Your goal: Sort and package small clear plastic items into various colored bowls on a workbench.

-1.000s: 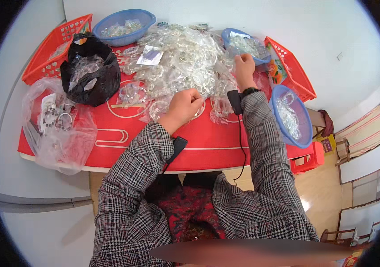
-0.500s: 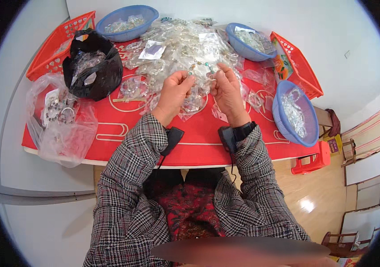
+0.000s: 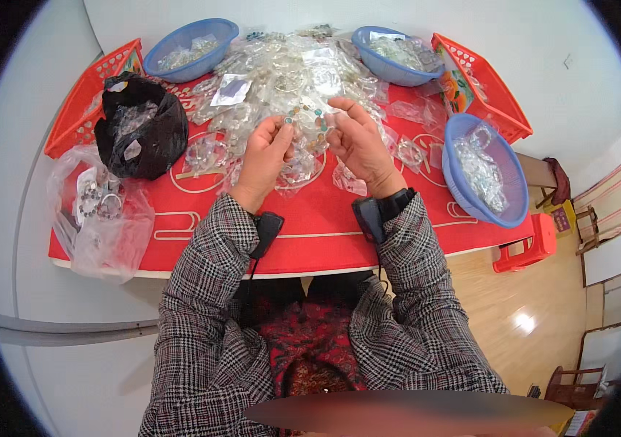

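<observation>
Here, left fingers [image 3: 283, 135], right fingers [image 3: 355, 111]; beaded strand [image 3: 318, 113] held between

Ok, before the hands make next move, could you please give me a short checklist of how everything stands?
1. Left hand pinching one end of the beaded strand: ok.
2. Right hand at the strand's other end: ok; firmness of its grip: cannot tell.
3. Strand free of the packet pile behind it: cannot tell.
4. Black plastic bag open at the top: ok.
5. Nearest blue basket without contents: not ok, clear packets inside.
</observation>
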Demonstrator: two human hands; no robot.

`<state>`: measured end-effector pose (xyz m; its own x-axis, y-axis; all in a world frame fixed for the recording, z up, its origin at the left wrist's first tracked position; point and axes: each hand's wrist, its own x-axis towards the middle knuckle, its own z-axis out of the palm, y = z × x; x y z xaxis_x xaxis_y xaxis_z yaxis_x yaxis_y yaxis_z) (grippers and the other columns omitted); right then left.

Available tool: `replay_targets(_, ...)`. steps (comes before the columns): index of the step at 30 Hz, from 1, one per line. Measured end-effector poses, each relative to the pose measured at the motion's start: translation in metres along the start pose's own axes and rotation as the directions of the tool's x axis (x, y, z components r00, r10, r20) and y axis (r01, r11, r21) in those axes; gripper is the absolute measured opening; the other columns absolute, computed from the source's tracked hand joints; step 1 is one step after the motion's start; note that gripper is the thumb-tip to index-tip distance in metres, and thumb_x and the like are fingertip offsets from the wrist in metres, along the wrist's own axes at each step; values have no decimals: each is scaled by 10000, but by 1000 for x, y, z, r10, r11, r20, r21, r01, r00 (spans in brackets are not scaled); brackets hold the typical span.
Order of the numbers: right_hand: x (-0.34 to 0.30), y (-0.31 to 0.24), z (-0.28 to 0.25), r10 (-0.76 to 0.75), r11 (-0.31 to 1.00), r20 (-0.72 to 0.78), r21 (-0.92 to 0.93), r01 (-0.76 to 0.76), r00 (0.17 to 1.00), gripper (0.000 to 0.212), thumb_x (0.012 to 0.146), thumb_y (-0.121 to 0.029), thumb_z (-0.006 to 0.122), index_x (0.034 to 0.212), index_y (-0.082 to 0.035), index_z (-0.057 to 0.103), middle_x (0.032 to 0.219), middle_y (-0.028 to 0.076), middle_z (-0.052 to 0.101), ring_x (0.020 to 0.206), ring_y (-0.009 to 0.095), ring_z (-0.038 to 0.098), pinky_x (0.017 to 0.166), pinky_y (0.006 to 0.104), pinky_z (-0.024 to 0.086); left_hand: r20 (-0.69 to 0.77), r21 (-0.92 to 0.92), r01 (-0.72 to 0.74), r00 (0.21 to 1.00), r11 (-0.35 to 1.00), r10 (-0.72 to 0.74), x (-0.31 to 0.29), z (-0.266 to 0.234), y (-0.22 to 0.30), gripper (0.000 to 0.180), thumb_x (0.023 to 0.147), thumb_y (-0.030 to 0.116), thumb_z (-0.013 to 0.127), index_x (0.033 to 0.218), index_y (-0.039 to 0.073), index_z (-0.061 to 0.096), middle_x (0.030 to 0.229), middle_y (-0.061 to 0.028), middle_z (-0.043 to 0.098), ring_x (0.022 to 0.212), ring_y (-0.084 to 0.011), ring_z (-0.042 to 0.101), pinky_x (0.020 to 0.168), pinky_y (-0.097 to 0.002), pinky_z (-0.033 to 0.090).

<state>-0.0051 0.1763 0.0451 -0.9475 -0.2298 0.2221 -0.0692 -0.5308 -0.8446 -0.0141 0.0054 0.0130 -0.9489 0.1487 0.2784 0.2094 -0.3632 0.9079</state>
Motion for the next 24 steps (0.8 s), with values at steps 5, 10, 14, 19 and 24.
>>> replay_targets(5,-3,-5,-8,191,971,154,115,-210,969,118,838,-72,539,951,-90,508,708,-54,467,540,52,375,478,200,311,71,8,24,997,1000,-25,-1,-3,2,230,878,176,511,1045,17,513,715,34,505,557,-29,415,497,-176,353)
replay_targets(10,7,2,-15,122,974,220,159,-159,968,72,833,-62,541,878,-105,505,710,-50,481,554,56,395,487,200,322,50,24,10,999,1000,-12,3,-5,3,254,878,183,514,1071,18,512,739,37,520,584,-27,435,514,-168,353)
replay_targets(14,7,9,-8,87,990,69,103,-94,994,82,812,-54,559,818,-104,495,664,-38,479,529,59,400,482,199,332,36,4,75,997,997,-75,3,-8,4,232,861,150,541,1046,11,528,760,28,541,614,-25,458,529,-167,359)
replay_targets(19,13,21,-17,-21,998,69,-51,25,997,74,831,-81,559,813,-106,492,713,-36,493,586,49,440,516,199,355,-21,-90,26,999,996,-28,8,-2,-2,194,835,107,573,999,7,547,766,25,556,634,-28,477,546,-172,376)
replay_targets(24,12,20,-14,-25,984,73,-175,38,997,61,833,-81,558,823,-94,499,700,-37,490,594,46,435,537,191,359,-24,35,5,1000,999,-4,7,-9,-2,195,815,75,588,989,-6,550,774,22,561,657,-32,488,585,-172,399)
